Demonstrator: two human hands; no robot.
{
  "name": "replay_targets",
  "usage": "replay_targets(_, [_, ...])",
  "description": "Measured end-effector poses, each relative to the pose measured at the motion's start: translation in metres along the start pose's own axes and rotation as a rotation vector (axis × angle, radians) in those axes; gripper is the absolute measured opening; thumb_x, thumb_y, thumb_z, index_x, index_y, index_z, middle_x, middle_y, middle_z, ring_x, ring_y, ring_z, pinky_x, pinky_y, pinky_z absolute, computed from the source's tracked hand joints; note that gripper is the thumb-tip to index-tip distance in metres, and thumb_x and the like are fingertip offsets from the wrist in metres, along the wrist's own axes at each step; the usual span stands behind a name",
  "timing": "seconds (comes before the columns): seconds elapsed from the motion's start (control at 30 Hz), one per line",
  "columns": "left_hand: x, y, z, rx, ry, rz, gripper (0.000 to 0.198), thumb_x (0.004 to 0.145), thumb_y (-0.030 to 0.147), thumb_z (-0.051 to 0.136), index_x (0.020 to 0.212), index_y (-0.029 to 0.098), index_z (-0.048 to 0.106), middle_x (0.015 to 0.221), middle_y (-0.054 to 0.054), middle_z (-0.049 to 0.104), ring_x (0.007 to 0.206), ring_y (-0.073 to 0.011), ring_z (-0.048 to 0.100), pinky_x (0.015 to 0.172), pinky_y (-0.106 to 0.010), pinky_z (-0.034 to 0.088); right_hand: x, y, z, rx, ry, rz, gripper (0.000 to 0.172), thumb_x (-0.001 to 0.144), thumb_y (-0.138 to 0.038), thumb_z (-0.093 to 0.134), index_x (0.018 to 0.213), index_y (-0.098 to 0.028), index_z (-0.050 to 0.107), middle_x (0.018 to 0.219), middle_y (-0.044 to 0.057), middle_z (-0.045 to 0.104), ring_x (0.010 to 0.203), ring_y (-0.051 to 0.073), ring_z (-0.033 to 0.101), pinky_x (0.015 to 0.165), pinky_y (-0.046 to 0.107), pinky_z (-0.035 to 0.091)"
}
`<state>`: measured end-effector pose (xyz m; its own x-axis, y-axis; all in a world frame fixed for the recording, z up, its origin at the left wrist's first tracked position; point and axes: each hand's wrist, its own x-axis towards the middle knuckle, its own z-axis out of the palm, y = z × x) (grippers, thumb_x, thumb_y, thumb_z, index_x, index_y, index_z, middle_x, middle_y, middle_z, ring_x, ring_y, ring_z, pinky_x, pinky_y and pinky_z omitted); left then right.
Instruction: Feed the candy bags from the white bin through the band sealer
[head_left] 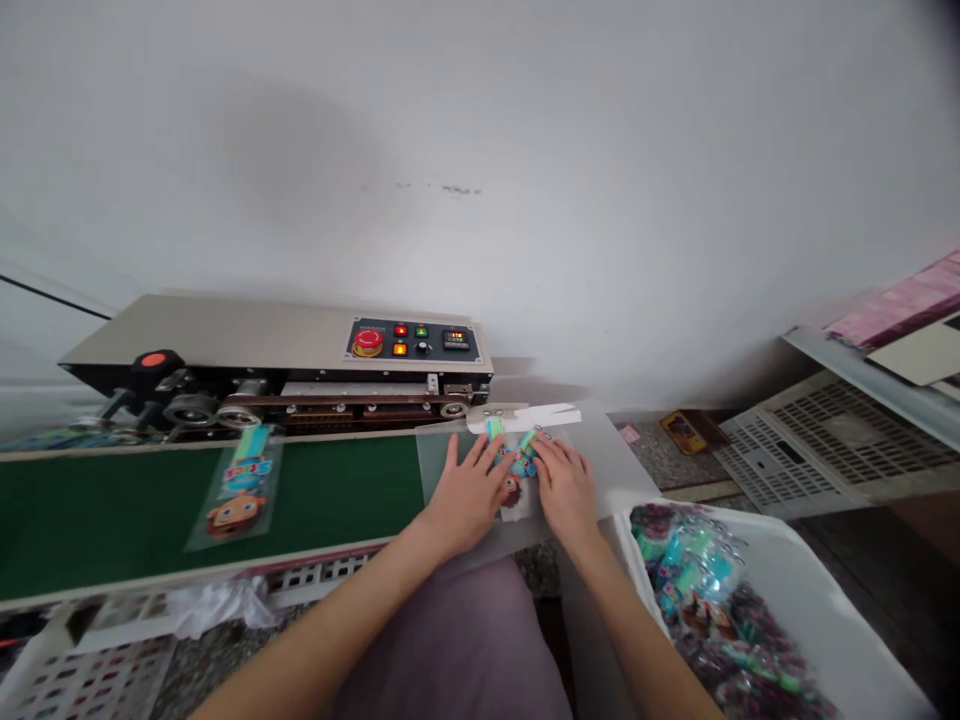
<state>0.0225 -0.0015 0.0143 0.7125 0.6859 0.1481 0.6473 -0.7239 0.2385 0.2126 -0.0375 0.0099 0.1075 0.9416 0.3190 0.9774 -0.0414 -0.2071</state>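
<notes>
My left hand [469, 492] lies with its fingers spread over a character keychain [512, 488] in a clear packet at the right end of the green belt [334, 488]. Close beside it, my right hand [568, 490] has bent fingers closed on the green and blue strap of another keychain [525, 452]; the thumb's grip is partly hidden. Metal rings show above the fingertips. Further left on the belt, a clear packet [238, 490] with a cartoon-face keychain lies under the sealing machine's [277, 345] rollers.
A white tub [832, 600] of packed keychains stands at my lower right. White paper strips [551, 413] lie behind my hands. A red stop button [367, 342] and lit switches sit on the machine's panel. Plastic crates [787, 450] stand at the right.
</notes>
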Motion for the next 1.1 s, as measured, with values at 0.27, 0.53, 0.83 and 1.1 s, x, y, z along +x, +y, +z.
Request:
replay_targets(0.27, [-0.032,-0.029,-0.018,0.003,-0.035,-0.031,0.050,0.107,0.041,0.026,0.151,0.025,0.043,0.165,-0.008,0.029,0.153,-0.0301,0.024,0.118,-0.070,0.018,0.002,-0.021,0.003,-0.094,0.023,-0.015,0.039,0.099,-0.038,0.051,0.129,-0.017,0.065,0.141,0.013,0.062,0.125,0.031,0.052,0.106,0.048,0.032])
replay_targets(0.53, [-0.066,-0.047,-0.023,0.104,0.073,-0.200,0.046,0.104,0.032,0.037,0.146,0.020,0.050,0.159,-0.013,0.040,0.149,-0.0347,0.033,0.117,-0.070,0.021,0.012,-0.048,0.008,0.055,-0.075,-0.251,0.043,0.099,-0.024,0.048,0.141,-0.022,0.056,0.149,0.007,0.055,0.136,0.029,0.046,0.112,0.049,0.032])
replay_targets(0.83, [-0.173,0.010,-0.010,0.109,0.367,0.086,0.044,0.092,0.009,0.047,0.132,0.020,0.059,0.151,-0.008,0.053,0.146,-0.0235,0.039,0.126,-0.049,0.020,0.003,-0.050,0.017,0.171,-0.047,-0.261,0.040,0.098,-0.018,0.046,0.133,-0.024,0.064,0.141,0.004,0.062,0.124,0.026,0.052,0.104,0.045,0.041])
replay_targets(1.1, [-0.190,0.011,0.013,0.140,0.424,0.094,0.041,0.090,0.018,0.052,0.130,0.019,0.061,0.149,-0.008,0.055,0.143,-0.0257,0.044,0.118,-0.045,0.038,0.010,-0.075,0.026,0.187,-0.069,-0.271,0.038,0.098,-0.020,0.050,0.132,-0.026,0.066,0.142,0.004,0.062,0.126,0.027,0.051,0.107,0.046,0.037])
